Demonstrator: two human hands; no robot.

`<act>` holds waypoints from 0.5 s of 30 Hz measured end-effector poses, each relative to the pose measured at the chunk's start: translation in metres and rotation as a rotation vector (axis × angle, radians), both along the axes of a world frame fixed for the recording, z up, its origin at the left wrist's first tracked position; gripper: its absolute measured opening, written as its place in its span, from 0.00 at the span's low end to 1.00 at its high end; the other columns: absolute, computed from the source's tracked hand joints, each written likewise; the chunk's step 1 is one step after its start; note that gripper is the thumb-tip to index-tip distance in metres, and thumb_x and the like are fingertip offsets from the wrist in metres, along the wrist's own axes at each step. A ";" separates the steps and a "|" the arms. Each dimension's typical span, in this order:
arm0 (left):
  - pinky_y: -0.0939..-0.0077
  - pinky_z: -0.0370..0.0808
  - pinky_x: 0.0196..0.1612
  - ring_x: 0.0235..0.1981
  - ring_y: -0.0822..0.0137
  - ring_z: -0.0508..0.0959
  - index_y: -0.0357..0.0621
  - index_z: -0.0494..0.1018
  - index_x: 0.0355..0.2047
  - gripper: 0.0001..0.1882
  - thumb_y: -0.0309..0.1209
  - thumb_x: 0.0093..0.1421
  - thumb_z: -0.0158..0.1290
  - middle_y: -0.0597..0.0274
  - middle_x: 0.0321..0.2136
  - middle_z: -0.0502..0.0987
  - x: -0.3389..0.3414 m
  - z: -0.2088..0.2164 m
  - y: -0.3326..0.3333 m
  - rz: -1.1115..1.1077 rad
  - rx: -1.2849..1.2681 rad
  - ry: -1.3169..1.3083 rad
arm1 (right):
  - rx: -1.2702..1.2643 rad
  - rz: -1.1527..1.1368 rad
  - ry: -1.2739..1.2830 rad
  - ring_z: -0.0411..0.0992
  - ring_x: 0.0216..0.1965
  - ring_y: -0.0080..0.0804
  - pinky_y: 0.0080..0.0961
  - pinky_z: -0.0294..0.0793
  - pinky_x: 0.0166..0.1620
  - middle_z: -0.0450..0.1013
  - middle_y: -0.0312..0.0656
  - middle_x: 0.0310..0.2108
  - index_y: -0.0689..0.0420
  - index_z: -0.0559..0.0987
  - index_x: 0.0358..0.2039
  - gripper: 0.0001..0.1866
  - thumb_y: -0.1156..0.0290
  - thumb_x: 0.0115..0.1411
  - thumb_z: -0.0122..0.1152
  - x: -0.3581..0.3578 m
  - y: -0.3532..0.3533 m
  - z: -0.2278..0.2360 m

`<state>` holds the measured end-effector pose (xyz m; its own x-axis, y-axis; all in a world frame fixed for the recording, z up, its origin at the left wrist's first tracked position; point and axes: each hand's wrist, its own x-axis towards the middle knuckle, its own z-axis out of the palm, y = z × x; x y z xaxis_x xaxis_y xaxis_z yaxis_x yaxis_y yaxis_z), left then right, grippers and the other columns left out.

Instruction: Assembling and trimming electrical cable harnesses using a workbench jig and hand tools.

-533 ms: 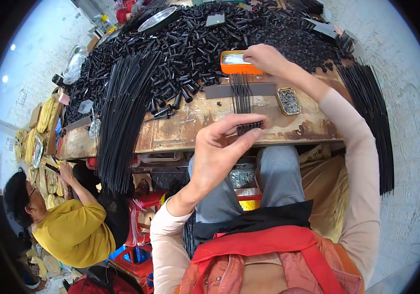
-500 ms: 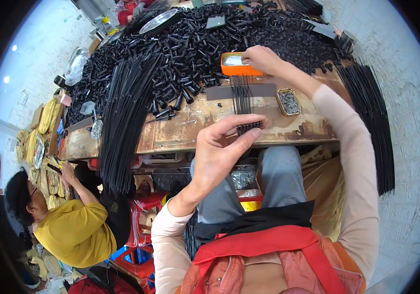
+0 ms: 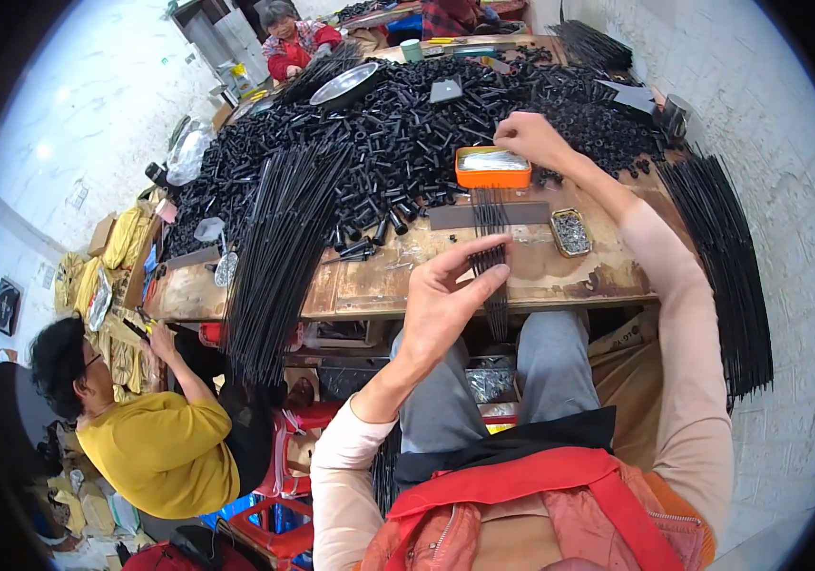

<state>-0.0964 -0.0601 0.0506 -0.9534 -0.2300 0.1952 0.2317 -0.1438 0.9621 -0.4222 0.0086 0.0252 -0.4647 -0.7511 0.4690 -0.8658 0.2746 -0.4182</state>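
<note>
Worn tabletop spreads beneath black rods pinched in the left hand near its front edge; a slackened thumb might splay them. Beside the orange box, the right hand's grip is unclear; a knock could tip the box.

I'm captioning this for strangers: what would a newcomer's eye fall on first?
Probably the great heap of small black parts across the middle and far side of the table. Next comes the bright orange box at the heap's near edge, with the right hand near its far right corner. Then the thin black rods pinched in the left hand, near the table's front edge.
</note>
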 end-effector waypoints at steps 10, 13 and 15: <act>0.71 0.81 0.46 0.42 0.66 0.80 0.33 0.75 0.47 0.13 0.22 0.62 0.53 0.54 0.40 0.80 -0.012 0.004 -0.009 -0.005 0.080 -0.005 | 0.006 0.172 0.466 0.69 0.25 0.34 0.28 0.69 0.27 0.68 0.39 0.27 0.50 0.75 0.55 0.30 0.79 0.48 0.62 0.211 0.120 0.077; 0.71 0.82 0.45 0.42 0.65 0.81 0.32 0.74 0.47 0.13 0.22 0.63 0.53 0.53 0.40 0.79 -0.011 0.002 -0.007 0.009 0.071 0.001 | 0.116 0.131 0.544 0.67 0.25 0.33 0.30 0.69 0.27 0.64 0.38 0.26 0.47 0.72 0.60 0.36 0.78 0.47 0.61 0.213 0.122 0.072; 0.70 0.82 0.45 0.42 0.65 0.81 0.32 0.74 0.47 0.13 0.22 0.62 0.53 0.53 0.40 0.80 -0.012 0.003 -0.007 0.017 0.084 0.000 | 0.173 0.124 0.548 0.66 0.24 0.33 0.30 0.70 0.27 0.62 0.38 0.25 0.46 0.70 0.61 0.36 0.78 0.48 0.61 0.214 0.122 0.072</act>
<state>-0.1080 -0.0672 0.0537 -0.9492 -0.2617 0.1745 0.2347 -0.2201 0.9468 -0.2086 0.1311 0.0972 -0.0928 -0.8712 0.4821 -0.9731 0.1820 0.1415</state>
